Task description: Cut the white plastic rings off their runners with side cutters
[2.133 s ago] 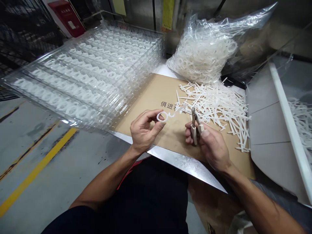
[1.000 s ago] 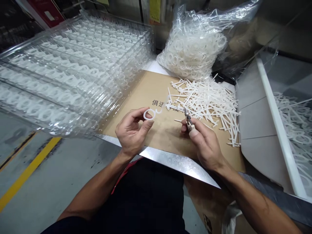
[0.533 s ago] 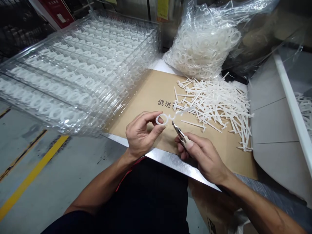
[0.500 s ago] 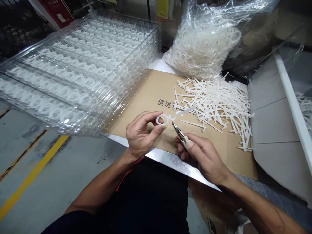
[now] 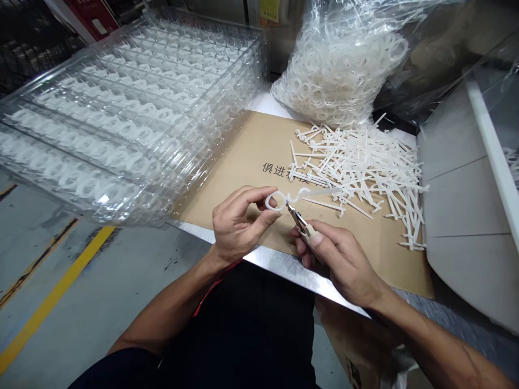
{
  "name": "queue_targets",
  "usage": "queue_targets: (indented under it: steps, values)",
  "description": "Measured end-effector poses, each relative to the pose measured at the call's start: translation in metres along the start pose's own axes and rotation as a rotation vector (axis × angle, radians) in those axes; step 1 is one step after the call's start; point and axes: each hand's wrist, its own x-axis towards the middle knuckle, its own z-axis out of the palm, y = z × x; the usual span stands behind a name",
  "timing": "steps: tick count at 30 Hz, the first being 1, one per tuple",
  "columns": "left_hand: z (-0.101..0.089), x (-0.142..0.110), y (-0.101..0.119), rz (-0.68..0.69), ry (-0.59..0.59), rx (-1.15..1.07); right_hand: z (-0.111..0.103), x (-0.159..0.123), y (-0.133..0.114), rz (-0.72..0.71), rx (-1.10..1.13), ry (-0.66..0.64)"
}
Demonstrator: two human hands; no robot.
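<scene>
My left hand (image 5: 237, 224) pinches a white plastic ring part (image 5: 279, 199) between thumb and fingers; a thin sprue stem runs from it to the right. My right hand (image 5: 338, 259) is closed around small cutting pliers (image 5: 299, 220), whose jaws touch the part just beside the ring. Both hands hover over a brown cardboard sheet (image 5: 251, 156) lying on the metal table edge (image 5: 284, 267).
A pile of cut white sprue sticks (image 5: 360, 165) lies on the cardboard to the right. A clear bag of white rings (image 5: 336, 70) sits behind it. Stacked clear trays of parts (image 5: 121, 119) fill the left. A grey box flap (image 5: 458, 210) is on the right.
The pliers swung from upright to pointing left and their jaws moved up to the part beside the ring. My left hand kept its hold on the ring part throughout.
</scene>
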Motion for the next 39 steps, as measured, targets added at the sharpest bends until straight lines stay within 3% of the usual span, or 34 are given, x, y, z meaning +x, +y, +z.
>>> queue_targets:
  steps: [30,39]
  values:
    - [-0.0009,-0.0004,-0.0005,0.032,-0.042,0.035,-0.0008,0.0000,-0.0011,-0.006,-0.046,0.015]
    - [-0.0008,0.0000,0.0013,0.026,-0.053,0.043,0.0011,0.0006,-0.0048,-0.012,-0.151,0.020]
